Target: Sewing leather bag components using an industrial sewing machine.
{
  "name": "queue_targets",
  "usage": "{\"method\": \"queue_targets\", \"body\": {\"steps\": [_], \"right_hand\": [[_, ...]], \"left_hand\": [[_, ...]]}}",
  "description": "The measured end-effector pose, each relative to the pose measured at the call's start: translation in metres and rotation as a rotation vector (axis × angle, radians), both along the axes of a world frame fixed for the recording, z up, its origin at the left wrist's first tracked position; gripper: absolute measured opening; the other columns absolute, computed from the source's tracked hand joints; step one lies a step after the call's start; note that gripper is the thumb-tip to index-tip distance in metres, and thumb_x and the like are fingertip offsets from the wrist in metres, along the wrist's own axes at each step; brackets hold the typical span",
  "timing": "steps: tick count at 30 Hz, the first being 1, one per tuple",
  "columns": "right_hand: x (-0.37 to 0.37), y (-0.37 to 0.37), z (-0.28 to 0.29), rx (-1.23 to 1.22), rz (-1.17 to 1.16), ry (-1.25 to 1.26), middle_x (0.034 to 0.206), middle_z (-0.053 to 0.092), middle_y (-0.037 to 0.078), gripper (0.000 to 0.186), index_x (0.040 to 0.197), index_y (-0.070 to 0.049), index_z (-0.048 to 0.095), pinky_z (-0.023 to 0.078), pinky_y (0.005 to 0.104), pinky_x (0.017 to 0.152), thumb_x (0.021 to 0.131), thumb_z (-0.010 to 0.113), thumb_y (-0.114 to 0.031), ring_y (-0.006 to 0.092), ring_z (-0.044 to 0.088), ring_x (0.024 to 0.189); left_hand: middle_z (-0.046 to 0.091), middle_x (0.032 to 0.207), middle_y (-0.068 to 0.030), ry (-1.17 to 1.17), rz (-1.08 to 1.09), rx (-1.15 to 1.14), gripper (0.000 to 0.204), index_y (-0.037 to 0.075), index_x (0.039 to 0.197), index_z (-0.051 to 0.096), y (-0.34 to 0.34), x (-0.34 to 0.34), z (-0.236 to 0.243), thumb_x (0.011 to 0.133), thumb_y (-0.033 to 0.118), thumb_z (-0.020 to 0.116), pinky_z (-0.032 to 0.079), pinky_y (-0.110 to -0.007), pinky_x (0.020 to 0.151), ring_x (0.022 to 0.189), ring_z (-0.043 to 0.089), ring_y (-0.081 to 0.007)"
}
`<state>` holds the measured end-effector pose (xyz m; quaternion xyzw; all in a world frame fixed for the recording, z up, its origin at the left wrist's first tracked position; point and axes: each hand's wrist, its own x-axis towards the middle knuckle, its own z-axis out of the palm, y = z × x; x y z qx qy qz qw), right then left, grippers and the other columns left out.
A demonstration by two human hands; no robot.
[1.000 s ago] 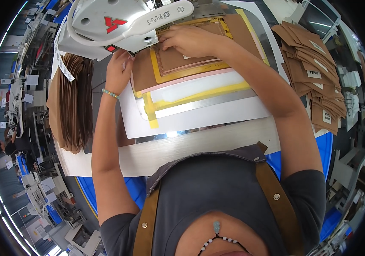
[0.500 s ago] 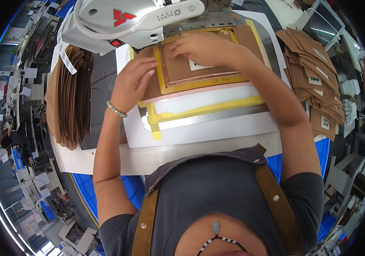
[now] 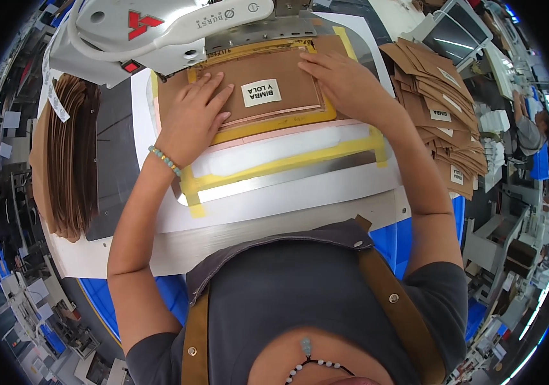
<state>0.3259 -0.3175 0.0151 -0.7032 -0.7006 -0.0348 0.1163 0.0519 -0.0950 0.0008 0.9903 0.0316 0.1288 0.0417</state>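
Observation:
A brown piece of fabric or leather [image 3: 287,72] lies flat inside a yellow-edged frame [image 3: 313,118] under the head of a sewing machine [image 3: 104,42]. On the piece sits a white printed label [image 3: 261,93], fully in sight. My left hand [image 3: 192,115], with a beaded bracelet at the wrist, rests on the left part of the piece and the frame, its fingers spread. At the right side my right hand [image 3: 346,85] lies with extended fingertips on the edge of the piece and frame. Neither hand grips anything.
A thick stack of brown pieces [image 3: 62,160] stands at the left. On the right are piled brown pieces with white labels [image 3: 432,115], and behind them a screen [image 3: 457,32]. White sheeting [image 3: 274,199] with yellow tape lies in front of the frame. A person [image 3: 534,131] is at the far right.
My right hand has moved off the label to the right edge, uncovering it. My left hand has come forward onto the brown piece. The whole view has shifted a little.

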Motion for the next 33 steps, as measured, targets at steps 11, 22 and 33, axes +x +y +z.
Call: {"method": "queue_targets", "body": {"steps": [11, 22, 33], "right_hand": [[-0.023, 0.014, -0.006, -0.011, -0.104, -0.331, 0.141, 0.063, 0.008, 0.052, 0.138, -0.006, 0.061, 0.051, 0.0372, 0.089, 0.086, 0.069, -0.003, 0.0234, 0.059, 0.127], [-0.027, 0.024, -0.009, -0.01, -0.102, -0.382, 0.14, 0.065, 0.01, 0.048, 0.14, -0.006, 0.063, 0.05, 0.0391, 0.098, 0.092, 0.063, -0.008, 0.0257, 0.059, 0.128], [-0.029, 0.036, -0.009, 0.055, -0.05, -0.341, 0.13, 0.068, 0.009, 0.038, 0.126, -0.002, 0.068, 0.051, 0.0369, 0.088, 0.089, 0.063, -0.008, 0.0245, 0.063, 0.115]], "left_hand": [[0.052, 0.157, -0.0153, 0.02, -0.012, -0.043, 0.05, 0.006, 0.146, 0.059, 0.002, 0.0, -0.002, 0.098, 0.019, 0.07, 0.039, -0.048, 0.119, 0.145, 0.048, -0.0371], [0.055, 0.154, -0.0149, -0.002, -0.03, -0.018, 0.052, 0.006, 0.145, 0.06, 0.008, 0.0, -0.002, 0.097, 0.021, 0.072, 0.043, -0.046, 0.113, 0.14, 0.054, -0.033], [0.055, 0.152, -0.0157, -0.021, -0.015, -0.025, 0.049, 0.005, 0.143, 0.061, 0.015, -0.008, -0.003, 0.097, 0.02, 0.071, 0.043, -0.047, 0.112, 0.137, 0.054, -0.0346]]}}
